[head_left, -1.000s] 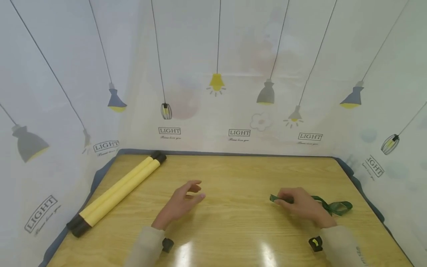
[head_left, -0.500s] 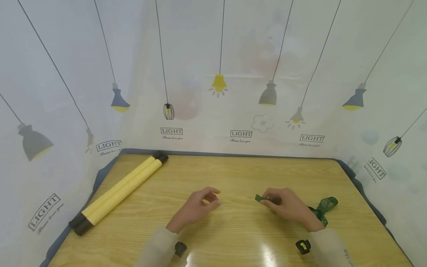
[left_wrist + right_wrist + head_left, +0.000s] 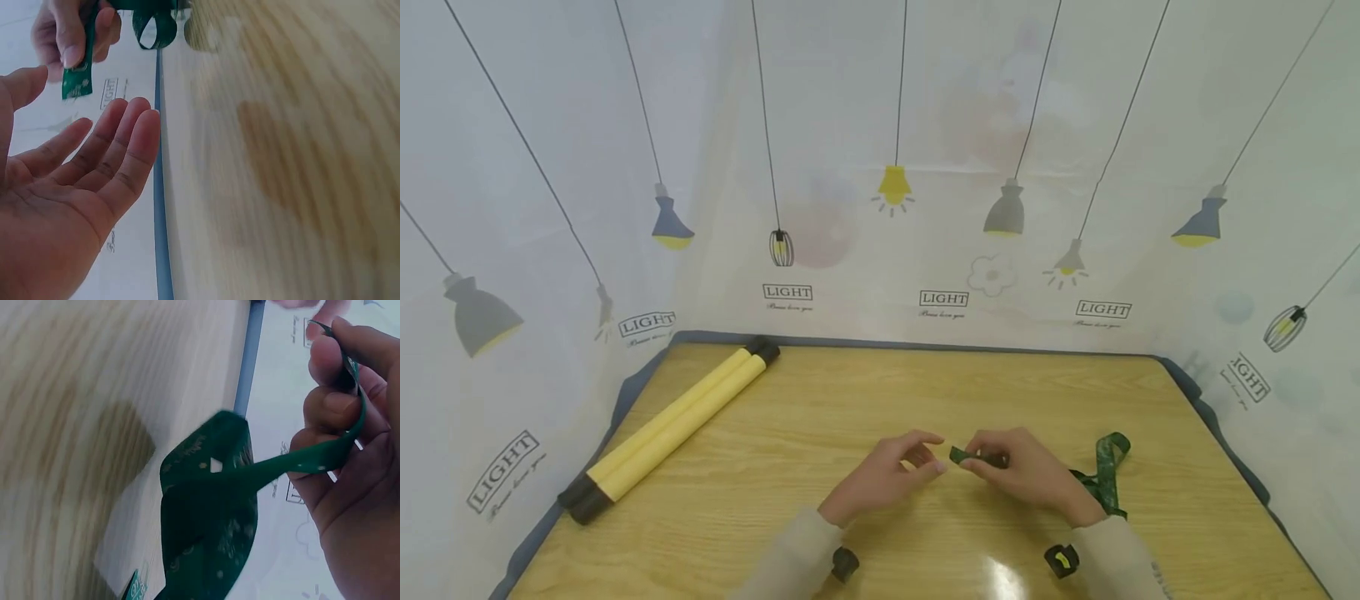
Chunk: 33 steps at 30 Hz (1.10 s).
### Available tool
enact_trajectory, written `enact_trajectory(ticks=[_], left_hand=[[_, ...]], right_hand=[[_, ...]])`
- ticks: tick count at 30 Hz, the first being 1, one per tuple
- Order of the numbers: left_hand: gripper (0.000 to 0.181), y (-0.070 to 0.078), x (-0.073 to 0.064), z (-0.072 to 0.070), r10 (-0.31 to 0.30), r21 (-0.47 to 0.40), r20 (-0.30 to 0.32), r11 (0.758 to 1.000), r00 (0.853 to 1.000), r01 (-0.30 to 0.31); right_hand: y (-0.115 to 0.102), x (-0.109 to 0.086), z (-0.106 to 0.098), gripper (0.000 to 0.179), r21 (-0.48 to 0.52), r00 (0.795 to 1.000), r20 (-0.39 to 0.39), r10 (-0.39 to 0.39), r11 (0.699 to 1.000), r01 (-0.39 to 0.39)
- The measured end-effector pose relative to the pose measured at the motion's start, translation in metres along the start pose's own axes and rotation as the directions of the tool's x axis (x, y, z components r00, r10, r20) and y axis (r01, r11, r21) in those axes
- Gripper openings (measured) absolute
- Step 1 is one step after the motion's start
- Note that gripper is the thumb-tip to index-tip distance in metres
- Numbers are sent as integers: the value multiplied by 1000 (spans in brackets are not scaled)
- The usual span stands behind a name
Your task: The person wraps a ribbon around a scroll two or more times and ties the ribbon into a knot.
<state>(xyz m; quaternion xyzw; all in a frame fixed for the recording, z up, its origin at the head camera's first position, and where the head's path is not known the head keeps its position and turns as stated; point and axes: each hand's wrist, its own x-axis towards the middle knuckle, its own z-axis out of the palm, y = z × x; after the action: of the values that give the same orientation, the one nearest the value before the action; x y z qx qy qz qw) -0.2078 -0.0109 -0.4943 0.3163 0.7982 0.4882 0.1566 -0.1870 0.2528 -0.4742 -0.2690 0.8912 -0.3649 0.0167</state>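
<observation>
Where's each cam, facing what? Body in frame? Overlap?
Head: on the head, looking forward and down over the table, yellow rolls and green ribbon; left hand, right hand and sleeves show.
Left wrist: on that wrist, facing the left hand and, beyond, the right hand pinching the green ribbon.
Right wrist: on that wrist, facing its own hand and the green ribbon; blurred left hand at top.
Wrist views share green ribbon, table, both hands.

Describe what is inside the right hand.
A green ribbon runs through the right hand, one end poking out and loops trailing behind. What the thumb presses on is covered and cannot be seen.
</observation>
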Motion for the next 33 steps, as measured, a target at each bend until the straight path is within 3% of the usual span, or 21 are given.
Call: enact_trajectory(ticks=[5,13,20,25,33], left_hand=[[38,5,3,10,20,-36,14,999,1000,-20],[11,10,3,13,-22,-133,-42,991,999,16],[11,7,3,11,-4,-148,-55,989,998,-4],[15,7,1,7,-29,-148,-76,989,997,18],[12,3,-3,-2,-56,-117,-103,992,993,44]], right_hand=[[-6,2,5,11,51,999,41,-24,998,22],[-8,5,7,15,100,995,100,-31,995,21],[-5,6,7,24,157,987,160,-7,987,-19],[-2,5,8,32,201,979,201,14,978,-55],[1,1,5,34,221,978,202,45,971,-91]])
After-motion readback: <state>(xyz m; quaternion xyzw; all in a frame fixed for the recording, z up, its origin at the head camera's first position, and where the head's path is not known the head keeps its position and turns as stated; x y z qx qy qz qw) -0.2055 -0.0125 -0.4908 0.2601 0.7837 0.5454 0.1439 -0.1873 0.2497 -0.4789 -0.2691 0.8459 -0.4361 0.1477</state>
